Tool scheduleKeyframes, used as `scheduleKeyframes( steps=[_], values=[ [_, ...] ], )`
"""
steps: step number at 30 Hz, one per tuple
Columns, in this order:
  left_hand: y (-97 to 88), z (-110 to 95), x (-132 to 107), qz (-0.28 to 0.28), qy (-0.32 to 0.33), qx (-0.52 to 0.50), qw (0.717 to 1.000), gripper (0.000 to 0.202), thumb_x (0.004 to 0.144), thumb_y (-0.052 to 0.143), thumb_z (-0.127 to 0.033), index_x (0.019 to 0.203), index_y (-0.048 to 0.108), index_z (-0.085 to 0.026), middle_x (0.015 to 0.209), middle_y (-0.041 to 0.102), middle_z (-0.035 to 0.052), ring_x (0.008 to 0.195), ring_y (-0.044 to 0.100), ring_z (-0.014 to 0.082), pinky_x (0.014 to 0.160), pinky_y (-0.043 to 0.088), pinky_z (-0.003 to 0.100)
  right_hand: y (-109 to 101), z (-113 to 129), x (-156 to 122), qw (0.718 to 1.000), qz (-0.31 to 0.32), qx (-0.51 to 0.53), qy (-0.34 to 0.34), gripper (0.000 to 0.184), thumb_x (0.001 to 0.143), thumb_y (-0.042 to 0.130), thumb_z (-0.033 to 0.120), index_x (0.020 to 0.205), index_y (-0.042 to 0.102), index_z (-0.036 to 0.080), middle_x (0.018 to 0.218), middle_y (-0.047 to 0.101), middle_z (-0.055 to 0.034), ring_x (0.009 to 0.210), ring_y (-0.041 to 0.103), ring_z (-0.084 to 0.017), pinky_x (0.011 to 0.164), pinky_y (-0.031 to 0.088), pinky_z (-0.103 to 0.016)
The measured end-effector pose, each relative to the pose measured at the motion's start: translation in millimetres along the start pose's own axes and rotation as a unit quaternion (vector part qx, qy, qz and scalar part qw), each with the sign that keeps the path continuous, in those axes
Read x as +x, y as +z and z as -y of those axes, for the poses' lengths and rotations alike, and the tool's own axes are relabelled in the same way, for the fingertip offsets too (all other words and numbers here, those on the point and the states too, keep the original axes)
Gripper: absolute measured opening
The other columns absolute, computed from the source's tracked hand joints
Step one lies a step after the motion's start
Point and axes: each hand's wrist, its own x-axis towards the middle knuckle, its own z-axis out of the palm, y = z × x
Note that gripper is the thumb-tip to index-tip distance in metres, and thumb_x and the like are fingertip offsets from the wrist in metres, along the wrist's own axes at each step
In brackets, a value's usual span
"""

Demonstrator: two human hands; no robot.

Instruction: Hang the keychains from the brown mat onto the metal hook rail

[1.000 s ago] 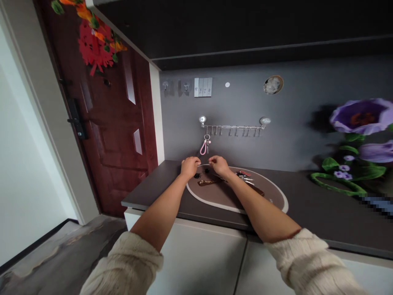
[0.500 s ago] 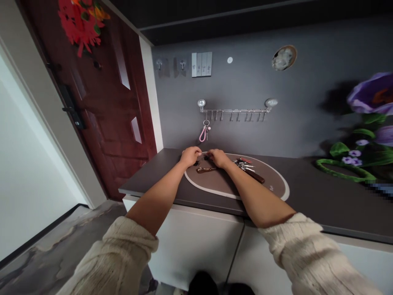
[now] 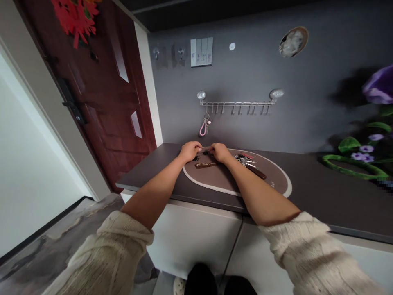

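My left hand [image 3: 190,151] is over the far left part of an oval brown mat, its thumb and fingertips pinched on small dark keys [image 3: 205,153]. My right hand [image 3: 220,152] faces it a short way to the right, with curled fingers closed at the other side of the same keys. Exactly which part each hand grips is too small to see. Just below lies a brown patterned strap [image 3: 205,165], its right end near my right hand. Right of my right wrist rests a second bunch of silver keys [image 3: 245,159] with a red piece and a dark brown strap [image 3: 256,172].
The oval mat [image 3: 215,186] has a pale rim and lies on a dark countertop [image 3: 310,192]. A hook rail [image 3: 239,104] on the grey wall carries a pink-looped keyring [image 3: 203,128]. Purple flowers [image 3: 365,153] stand at right, a dark red door [image 3: 107,110] at left.
The view has shifted slightly. My hands have drawn a little apart over the dark keys, and both stay closed. The brown strap has turned slightly on the mat.
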Motion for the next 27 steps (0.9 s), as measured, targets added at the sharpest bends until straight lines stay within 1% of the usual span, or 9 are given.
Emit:
scheduleKeyframes(
  steps=[5, 10, 14, 18, 23, 27],
  values=[
    [-0.5, -2, -1, -0.011, 0.007, -0.01, 1.0, 0.017, 0.073, 0.052, -0.021, 0.084, 0.064, -0.019, 0.083, 0.065, 0.0023, 0.073, 0.055, 0.0126, 0.07, 0.04, 0.024, -6, 3, -3, 1.0, -0.017, 0.019, -0.008, 0.018, 0.074, 0.051, 0.013, 0.085, 0.064, 0.014, 0.088, 0.065, -0.0085, 0.082, 0.057, -0.016, 0.07, 0.037, -0.021],
    [-3.9, -7, -3, -0.024, 0.028, -0.031, 0.999, 0.018, 0.073, 0.051, -0.02, 0.086, 0.064, -0.018, 0.085, 0.065, 0.0033, 0.075, 0.056, 0.0132, 0.072, 0.041, 0.024, -10, 7, -4, 0.995, -0.055, 0.081, -0.015, 0.017, 0.075, 0.049, 0.014, 0.083, 0.064, 0.014, 0.083, 0.065, -0.0064, 0.077, 0.056, -0.014, 0.069, 0.036, -0.021],
    [-6.8, -11, -4, -0.037, 0.044, -0.044, 0.997, 0.019, 0.074, 0.05, -0.02, 0.088, 0.063, -0.017, 0.085, 0.065, 0.0036, 0.078, 0.057, 0.013, 0.073, 0.041, 0.023, -12, 9, -4, 0.989, -0.078, 0.119, -0.046, 0.018, 0.075, 0.047, 0.013, 0.085, 0.063, 0.015, 0.079, 0.064, -0.0044, 0.072, 0.055, -0.012, 0.067, 0.037, -0.021],
    [-8.1, -13, -4, -0.046, 0.062, -0.049, 0.996, 0.018, 0.074, 0.05, -0.022, 0.085, 0.064, -0.018, 0.083, 0.065, 0.0029, 0.075, 0.057, 0.0129, 0.072, 0.041, 0.024, -13, 9, -3, 0.982, -0.11, 0.129, -0.081, 0.02, 0.076, 0.045, 0.013, 0.086, 0.062, 0.015, 0.083, 0.064, -0.0056, 0.075, 0.054, -0.014, 0.069, 0.037, -0.023],
    [-9.1, -15, -3, -0.07, 0.052, -0.086, 0.992, 0.014, 0.073, 0.051, -0.022, 0.078, 0.062, -0.015, 0.077, 0.064, 0.0027, 0.07, 0.055, 0.0118, 0.068, 0.041, 0.023, -15, 11, -2, 0.97, -0.143, 0.149, -0.127, 0.021, 0.077, 0.043, 0.014, 0.085, 0.062, 0.015, 0.085, 0.063, -0.0062, 0.081, 0.054, -0.015, 0.074, 0.038, -0.026],
    [-7.9, -14, -1, -0.072, 0.035, -0.152, 0.985, 0.011, 0.072, 0.05, -0.02, 0.075, 0.06, -0.013, 0.072, 0.062, 0.0023, 0.066, 0.053, 0.0105, 0.066, 0.04, 0.023, -16, 12, -3, 0.956, -0.156, 0.221, -0.115, 0.019, 0.075, 0.047, 0.017, 0.089, 0.061, 0.016, 0.086, 0.063, -0.0052, 0.079, 0.055, -0.014, 0.075, 0.04, -0.027]
  ],
)
